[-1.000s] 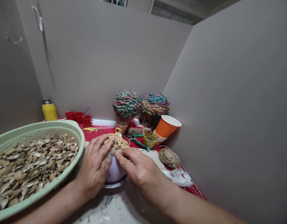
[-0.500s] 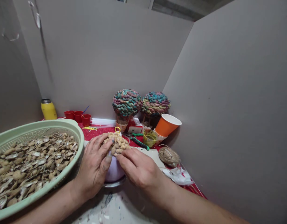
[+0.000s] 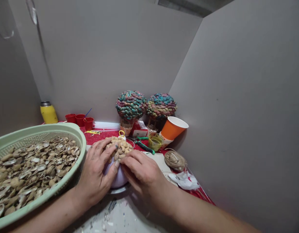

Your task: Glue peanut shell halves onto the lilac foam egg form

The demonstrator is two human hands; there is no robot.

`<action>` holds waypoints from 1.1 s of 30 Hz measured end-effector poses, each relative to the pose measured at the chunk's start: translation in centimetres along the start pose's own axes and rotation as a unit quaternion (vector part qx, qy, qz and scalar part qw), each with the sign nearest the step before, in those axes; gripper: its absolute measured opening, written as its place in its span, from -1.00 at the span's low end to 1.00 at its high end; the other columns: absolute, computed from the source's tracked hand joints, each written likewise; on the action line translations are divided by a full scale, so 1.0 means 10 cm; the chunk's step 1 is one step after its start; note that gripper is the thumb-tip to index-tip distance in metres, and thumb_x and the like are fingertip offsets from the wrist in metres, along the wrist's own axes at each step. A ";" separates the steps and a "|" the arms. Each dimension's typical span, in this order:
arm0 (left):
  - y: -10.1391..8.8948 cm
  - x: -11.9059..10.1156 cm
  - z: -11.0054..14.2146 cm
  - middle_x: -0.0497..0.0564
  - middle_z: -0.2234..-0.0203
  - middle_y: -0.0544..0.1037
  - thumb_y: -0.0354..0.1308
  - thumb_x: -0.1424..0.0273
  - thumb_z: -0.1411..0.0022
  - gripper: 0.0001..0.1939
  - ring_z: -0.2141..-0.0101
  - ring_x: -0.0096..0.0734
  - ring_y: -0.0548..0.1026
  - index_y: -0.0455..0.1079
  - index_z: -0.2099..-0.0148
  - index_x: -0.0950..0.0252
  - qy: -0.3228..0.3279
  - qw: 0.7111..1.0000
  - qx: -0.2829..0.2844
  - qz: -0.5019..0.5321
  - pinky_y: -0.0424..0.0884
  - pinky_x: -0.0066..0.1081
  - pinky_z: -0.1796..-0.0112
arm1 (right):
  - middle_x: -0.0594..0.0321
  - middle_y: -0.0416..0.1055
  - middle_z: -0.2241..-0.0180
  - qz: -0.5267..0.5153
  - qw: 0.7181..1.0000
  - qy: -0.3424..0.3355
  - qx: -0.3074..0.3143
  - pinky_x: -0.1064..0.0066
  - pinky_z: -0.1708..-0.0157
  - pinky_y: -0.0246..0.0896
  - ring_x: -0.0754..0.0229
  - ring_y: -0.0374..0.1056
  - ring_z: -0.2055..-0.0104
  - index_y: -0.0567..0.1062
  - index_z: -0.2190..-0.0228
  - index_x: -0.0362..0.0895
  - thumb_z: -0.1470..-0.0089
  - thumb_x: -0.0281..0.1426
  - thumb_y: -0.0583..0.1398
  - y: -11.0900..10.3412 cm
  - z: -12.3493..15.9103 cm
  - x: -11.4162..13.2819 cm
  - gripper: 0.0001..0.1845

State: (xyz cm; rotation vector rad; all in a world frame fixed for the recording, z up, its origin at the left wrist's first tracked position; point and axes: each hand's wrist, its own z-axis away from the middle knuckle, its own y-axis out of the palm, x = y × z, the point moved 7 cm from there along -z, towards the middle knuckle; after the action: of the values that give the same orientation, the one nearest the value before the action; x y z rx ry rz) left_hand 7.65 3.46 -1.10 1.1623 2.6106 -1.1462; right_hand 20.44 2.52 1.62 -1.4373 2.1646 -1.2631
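A purple balloon-like ball [image 3: 118,179] rests in a metal-rimmed dish [image 3: 119,190] in front of me. Tan peanut shells [image 3: 123,148] cover its top, fitted closely side by side. My left hand [image 3: 97,171] curves around the ball's left side, fingers over the shells and thumb on the front near their lower edge. On the right side, my right hand [image 3: 144,173] is closed, its fingertips pressed together at the lower edge of the shells. A peanut shell seems to be in that pinch, though the fingers mostly hide it.
A green basket [image 3: 79,136] of loose shells stands left. Behind are red cups [image 3: 88,123], a yellow bottle [image 3: 49,114], two painted shell-covered balls [image 3: 131,105] on cups, pliers [image 3: 145,147] and an orange paper cup [image 3: 172,130]. Twine [image 3: 175,160] lies right. Grey panels surround the table.
The left thumb has shifted up and right, closer to the right fingertips at the shells' edge. The right fingers have moved slightly. The whole view has shifted a little.
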 end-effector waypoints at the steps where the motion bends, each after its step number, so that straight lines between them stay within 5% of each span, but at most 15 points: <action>1: 0.00 0.00 0.00 0.11 -0.17 0.35 0.03 0.40 -0.34 -0.60 -0.16 -0.13 0.25 0.21 -0.21 0.16 0.000 1.000 -0.003 -0.001 0.15 0.01 -0.16 | 0.10 0.39 0.25 -0.008 1.000 0.005 -0.002 0.25 0.20 0.31 0.08 0.30 0.22 0.40 0.23 -0.13 -0.22 -0.57 0.06 0.00 0.00 -0.01 -0.84; 12: -0.01 -0.03 -0.01 0.13 -0.13 0.38 0.04 0.41 -0.33 -0.61 -0.13 -0.12 0.28 0.21 -0.19 0.16 0.011 1.000 -0.010 -0.006 0.17 0.00 -0.13 | 0.22 0.38 0.35 -0.087 0.995 0.034 -0.043 0.34 0.29 0.28 0.16 0.30 0.31 0.38 0.28 -0.11 -0.15 -0.59 0.13 -0.05 -0.03 -0.11 -0.85; 22: 0.00 0.00 -0.03 0.15 -0.14 0.37 0.05 0.41 -0.33 -0.62 -0.14 -0.10 0.28 0.22 -0.18 0.20 0.003 1.000 -0.009 -0.013 0.17 0.02 -0.13 | 0.19 0.48 0.25 -0.118 0.989 0.047 -0.074 0.36 0.24 0.34 0.19 0.40 0.28 0.38 0.05 -0.12 -0.11 -0.58 0.17 -0.17 0.06 -0.15 -0.65; 28: -0.01 -0.01 0.00 0.16 -0.14 0.37 0.05 0.42 -0.33 -0.61 -0.14 -0.08 0.28 0.22 -0.18 0.20 0.009 1.000 -0.016 -0.014 0.19 0.04 -0.12 | 0.20 0.45 0.39 -0.067 0.992 0.026 -0.107 0.33 0.32 0.29 0.17 0.35 0.36 0.44 0.30 -0.13 -0.19 -0.51 0.18 -0.21 0.13 -0.16 -0.94; 33: -0.01 -0.02 0.00 0.16 -0.12 0.39 0.05 0.42 -0.33 -0.60 -0.13 -0.08 0.29 0.22 -0.20 0.20 0.014 1.000 -0.020 -0.017 0.19 0.04 -0.12 | 0.18 0.46 0.43 -0.042 0.997 0.002 -0.068 0.33 0.36 0.27 0.16 0.34 0.39 0.46 0.36 -0.15 -0.23 -0.51 0.15 -0.11 0.12 -0.11 -0.88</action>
State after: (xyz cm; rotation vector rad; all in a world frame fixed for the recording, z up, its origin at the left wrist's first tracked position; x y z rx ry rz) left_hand 7.73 3.33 -1.00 1.1391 2.6714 -1.0862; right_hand 22.42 2.63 1.53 -1.5941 2.2524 -1.1660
